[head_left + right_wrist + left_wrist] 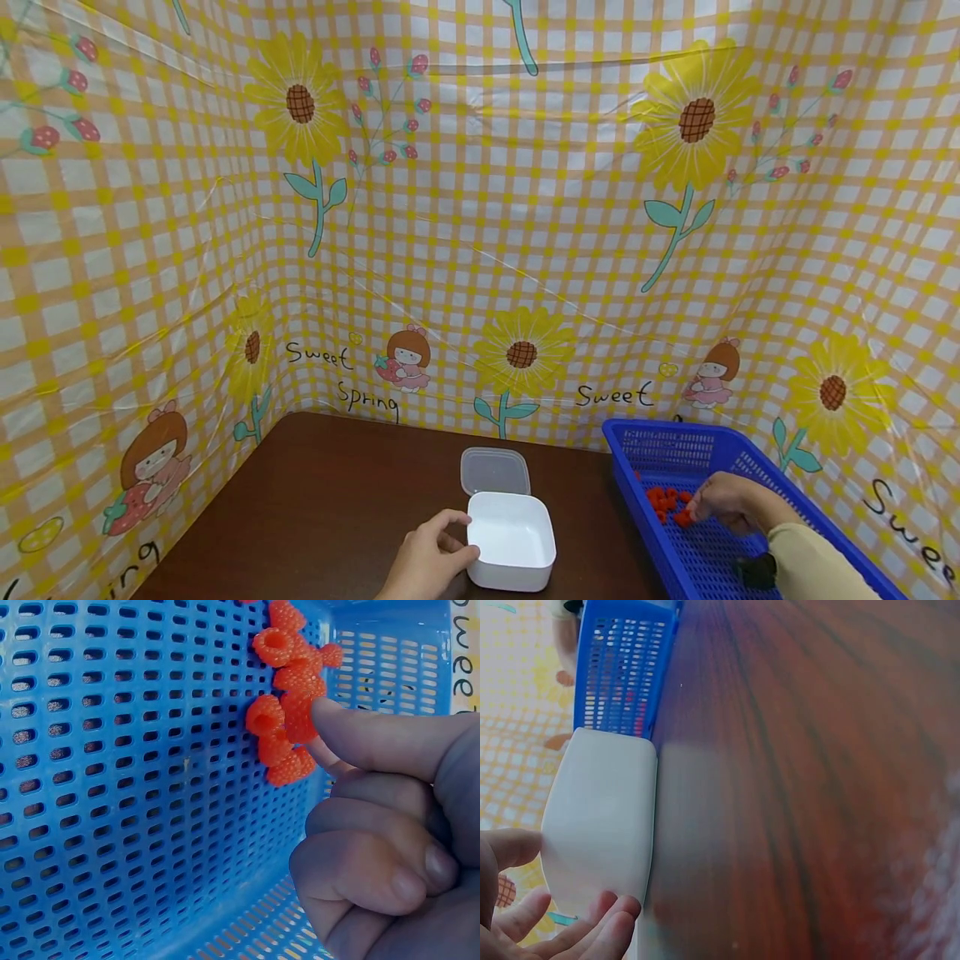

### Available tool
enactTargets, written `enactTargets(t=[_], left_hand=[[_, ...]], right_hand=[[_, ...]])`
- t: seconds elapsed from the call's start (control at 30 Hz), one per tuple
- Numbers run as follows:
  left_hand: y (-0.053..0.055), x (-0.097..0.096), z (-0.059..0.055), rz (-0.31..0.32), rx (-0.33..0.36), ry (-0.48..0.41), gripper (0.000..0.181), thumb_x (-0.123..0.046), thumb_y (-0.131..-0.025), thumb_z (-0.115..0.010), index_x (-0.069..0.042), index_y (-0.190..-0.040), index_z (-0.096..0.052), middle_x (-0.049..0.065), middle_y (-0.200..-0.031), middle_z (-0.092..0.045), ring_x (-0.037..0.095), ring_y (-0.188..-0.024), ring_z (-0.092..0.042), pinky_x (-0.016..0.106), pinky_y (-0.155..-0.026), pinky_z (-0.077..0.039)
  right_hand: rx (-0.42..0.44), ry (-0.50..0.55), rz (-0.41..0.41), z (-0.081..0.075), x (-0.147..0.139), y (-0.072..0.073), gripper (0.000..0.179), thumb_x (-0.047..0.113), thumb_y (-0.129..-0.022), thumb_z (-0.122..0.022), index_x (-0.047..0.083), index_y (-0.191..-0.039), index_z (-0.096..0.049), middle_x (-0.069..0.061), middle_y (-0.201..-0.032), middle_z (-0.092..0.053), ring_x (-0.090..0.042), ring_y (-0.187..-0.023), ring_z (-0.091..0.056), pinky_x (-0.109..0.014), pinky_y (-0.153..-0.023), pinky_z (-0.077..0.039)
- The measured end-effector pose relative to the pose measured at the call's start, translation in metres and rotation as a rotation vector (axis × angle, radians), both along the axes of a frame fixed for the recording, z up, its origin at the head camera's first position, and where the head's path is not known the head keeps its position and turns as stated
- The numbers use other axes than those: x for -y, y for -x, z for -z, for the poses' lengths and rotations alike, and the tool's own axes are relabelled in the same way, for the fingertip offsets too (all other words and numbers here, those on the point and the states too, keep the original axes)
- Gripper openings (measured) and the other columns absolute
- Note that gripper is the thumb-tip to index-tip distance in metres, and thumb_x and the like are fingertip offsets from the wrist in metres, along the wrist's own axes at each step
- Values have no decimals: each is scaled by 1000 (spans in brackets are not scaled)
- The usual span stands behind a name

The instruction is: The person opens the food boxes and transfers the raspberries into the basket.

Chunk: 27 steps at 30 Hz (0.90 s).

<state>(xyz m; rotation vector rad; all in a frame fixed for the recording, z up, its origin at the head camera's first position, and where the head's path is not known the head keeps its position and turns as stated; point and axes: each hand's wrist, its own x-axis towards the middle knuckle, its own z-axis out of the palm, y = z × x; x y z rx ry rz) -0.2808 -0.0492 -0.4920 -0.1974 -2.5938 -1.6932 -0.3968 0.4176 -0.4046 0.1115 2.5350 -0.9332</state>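
My left hand point(431, 554) holds the white plastic box point(513, 577) at its left side, thumb and fingertips on the wall and rim. Seen from the left wrist, the fingers point(619, 930) lie against the box's near end. The box stands open-topped on the table, with nothing visible inside. Over in the blue basket point(628, 492), my right hand point(738, 502) pinches a red raspberry point(300, 718) between thumb and index finger, its other fingers curled into the palm. Several more raspberries point(274, 646) lie clustered beside it on the basket floor.
A translucent lid point(495, 472) lies just behind the box on the dark brown table point(322, 508). The basket's raised, slotted walls surround the right hand. A checked, flower-printed cloth point(450, 208) hangs behind and at both sides.
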Motion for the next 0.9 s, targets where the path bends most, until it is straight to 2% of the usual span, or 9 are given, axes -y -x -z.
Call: enactTargets(t=[0.2,0.37,0.47,0.5,0.6,0.7,0.73,0.8,0.9], left_hand=[[-1,-2,-3,-6,1,7,34,-28,-83,-80,-19,-114,-68,-4,-74,-66,15,-71,-62,38,-63,-48],[1,-3,-5,-15,-1,4,34,-29,-84,-79,-19,-115,-68,-4,-77,-68,15,-73,-63,39,-64,-49],[3,-1,-9,-12,-9,5,34,-30,-85,-78,-19,-116,-68,-4,-79,-69,15,-75,-63,39,-65,-49],[3,0,-10,-8,-18,6,35,-31,-85,-78,-19,-116,-68,-4,-80,-69,15,-75,-63,39,-65,-49],[4,6,-16,6,-64,27,35,-31,-87,-77,-18,-118,-67,-4,-81,-70,13,-75,-64,36,-64,-48],[5,14,-23,17,-126,53,36,-30,-88,-76,-16,-120,-67,-6,-82,-70,10,-72,-65,32,-61,-48],[6,16,-26,18,-146,66,36,-30,-89,-75,-16,-120,-67,-6,-83,-70,9,-72,-66,30,-60,-48],[8,21,-31,20,-180,92,36,-31,-89,-75,-16,-121,-67,-6,-85,-71,7,-73,-67,29,-60,-50],[12,27,-41,20,-214,134,36,-32,-89,-74,-18,-121,-67,-2,-91,-73,11,-81,-70,32,-66,-54]], right_hand=[[8,-12,5,5,-7,3,13,-1,-90,-59,0,-93,-72,12,-53,-28,-1,-48,-17,-19,-45,-23],[-31,-28,11,1,-5,2,11,0,-89,-61,0,-88,-72,10,-53,-28,-2,-47,-17,-19,-44,-23],[-85,-27,-12,-6,2,0,15,1,-91,-58,-4,-91,-72,7,-59,-48,-3,-45,-17,-20,-43,-24],[-109,-26,-24,-8,6,-1,15,2,-92,-58,-4,-92,-72,5,-60,-49,-3,-45,-17,-20,-42,-24],[-202,2,-82,-15,20,-4,16,5,-95,-58,-4,-90,-71,-2,-79,-66,-4,-44,-17,-22,-43,-25],[-291,4,-117,-23,38,-6,17,12,-94,-65,1,-83,-69,-4,-81,-66,-7,-45,-20,-25,-45,-27],[-322,-4,-143,-27,45,-7,18,14,-95,-65,0,-85,-70,-7,-91,-70,-7,-46,-30,-28,-46,-34],[-387,-46,-172,-36,60,-11,19,18,-95,-67,0,-93,-74,-8,-95,-72,-11,-57,-51,-35,-55,-47],[-477,-107,-209,-51,86,-19,25,22,-96,-67,-2,-102,-73,-10,-98,-72,-23,-86,-67,-46,-73,-55]])
